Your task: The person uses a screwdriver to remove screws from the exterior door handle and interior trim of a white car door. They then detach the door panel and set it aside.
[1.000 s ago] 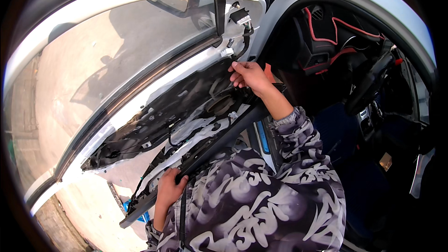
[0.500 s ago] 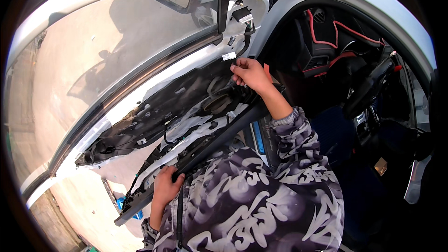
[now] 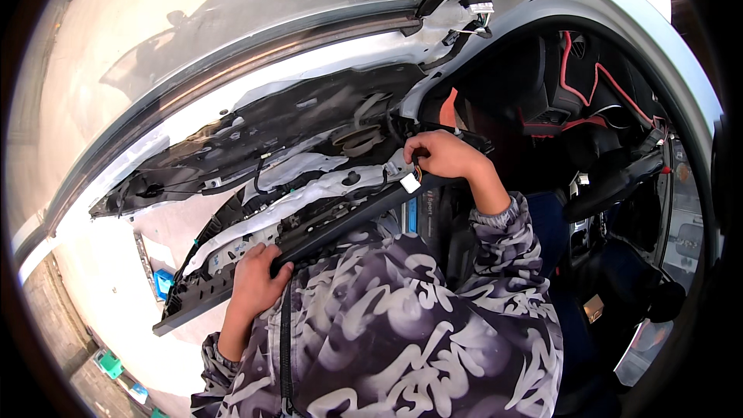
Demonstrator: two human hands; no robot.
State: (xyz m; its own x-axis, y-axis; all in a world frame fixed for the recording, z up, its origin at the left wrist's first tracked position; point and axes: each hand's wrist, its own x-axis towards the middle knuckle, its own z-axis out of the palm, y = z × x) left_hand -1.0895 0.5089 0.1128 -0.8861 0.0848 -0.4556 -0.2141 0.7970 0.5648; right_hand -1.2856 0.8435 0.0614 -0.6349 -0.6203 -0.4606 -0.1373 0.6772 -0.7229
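A removed car door panel [image 3: 340, 226] leans against my body, its back with white padding turned toward the door. My left hand [image 3: 257, 277] is closed over the panel's upper edge, with the thumb on the near side. Toward the panel's far right end, my right hand [image 3: 447, 158] pinches a thin wire harness [image 3: 419, 169]. A white plug connector [image 3: 410, 183] hangs from these wires just below the fingers. Beyond the panel is the bare inner door [image 3: 286, 108], covered with dark lining. A round speaker [image 3: 361, 142] sits close to the right hand, partly shaded.
The door's window glass [image 3: 255, 0] and frame arc across the upper left. A plug with wires [image 3: 478, 9] shows at the door's hinge end. To the right are the red-trimmed dashboard [image 3: 576, 77] and steering wheel [image 3: 611, 178]. A blue object [image 3: 162, 284] lies on the ground.
My right hand has moved from the door's hinge side down to the panel, where a white connector now shows beneath it. My left hand still grips the panel edge. The view has shifted.
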